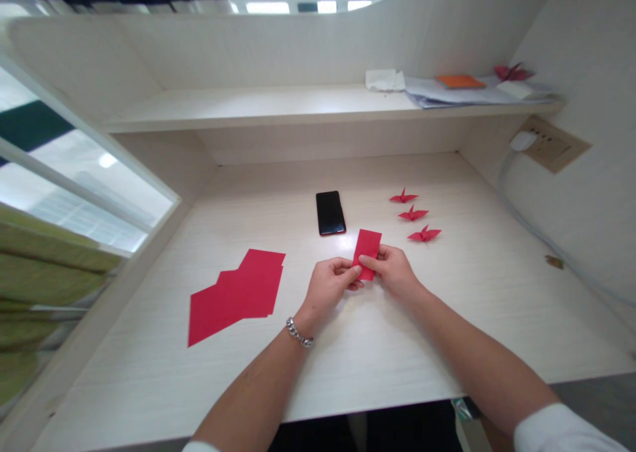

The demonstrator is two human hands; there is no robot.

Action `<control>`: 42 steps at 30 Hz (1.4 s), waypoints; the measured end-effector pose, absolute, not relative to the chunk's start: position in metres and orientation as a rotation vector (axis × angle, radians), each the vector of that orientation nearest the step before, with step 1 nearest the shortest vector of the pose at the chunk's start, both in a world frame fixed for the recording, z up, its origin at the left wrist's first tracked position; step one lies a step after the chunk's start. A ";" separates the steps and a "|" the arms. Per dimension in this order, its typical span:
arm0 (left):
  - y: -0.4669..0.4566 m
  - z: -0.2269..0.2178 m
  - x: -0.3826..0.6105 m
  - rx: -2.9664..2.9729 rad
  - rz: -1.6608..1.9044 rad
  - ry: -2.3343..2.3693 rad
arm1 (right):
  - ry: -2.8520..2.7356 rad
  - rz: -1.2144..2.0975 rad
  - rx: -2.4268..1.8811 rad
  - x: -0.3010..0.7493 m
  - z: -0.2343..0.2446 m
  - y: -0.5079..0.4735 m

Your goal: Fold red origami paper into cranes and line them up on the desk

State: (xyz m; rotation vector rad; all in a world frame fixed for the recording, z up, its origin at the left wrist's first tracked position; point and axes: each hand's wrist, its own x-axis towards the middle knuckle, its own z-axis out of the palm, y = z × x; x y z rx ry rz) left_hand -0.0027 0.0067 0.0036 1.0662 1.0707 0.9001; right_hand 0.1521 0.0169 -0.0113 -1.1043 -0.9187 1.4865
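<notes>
A folded red paper strip (368,244) lies on the pale wooden desk (447,319), pinched at its near end by both hands. My left hand (328,285), with a metal bracelet on its wrist, closes its fingers on the strip's lower left corner. My right hand (392,270) grips the lower right edge with thumb on top. Three small red paper cranes (413,215) stand in a slanted row just beyond my right hand. A fanned stack of red paper sheets (236,295) lies to the left of my left hand.
A black phone (330,213) lies face up behind the strip. The shelf (258,104) above holds white papers, an orange pad (460,81) and another red crane (513,73). A wall socket with a white plug and cable (521,140) sits on the right wall.
</notes>
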 end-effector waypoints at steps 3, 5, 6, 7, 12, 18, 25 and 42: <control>0.007 0.005 -0.003 1.081 0.878 1.030 | -0.889 1.465 -1.113 0.154 -0.011 0.018; 0.007 0.005 -0.003 1.085 0.863 1.007 | -0.864 1.469 -1.100 0.155 -0.012 0.019; 0.007 0.005 -0.004 1.085 0.860 1.002 | -0.857 1.474 -1.094 0.156 -0.012 0.020; 0.007 0.005 -0.004 1.085 0.859 1.000 | -0.853 1.477 -1.092 0.156 -0.013 0.020; 0.007 0.005 -0.004 1.082 0.864 0.989 | -0.842 1.457 -1.103 0.156 -0.014 0.021; 0.006 0.006 -0.003 1.075 0.862 0.975 | -0.834 1.489 -1.104 0.157 -0.012 0.021; 0.008 0.002 -0.005 1.000 0.845 0.911 | -0.775 1.554 -1.073 0.157 -0.009 0.020; 0.009 0.002 -0.003 0.903 0.826 1.020 | -0.807 1.587 -1.080 0.157 -0.010 0.021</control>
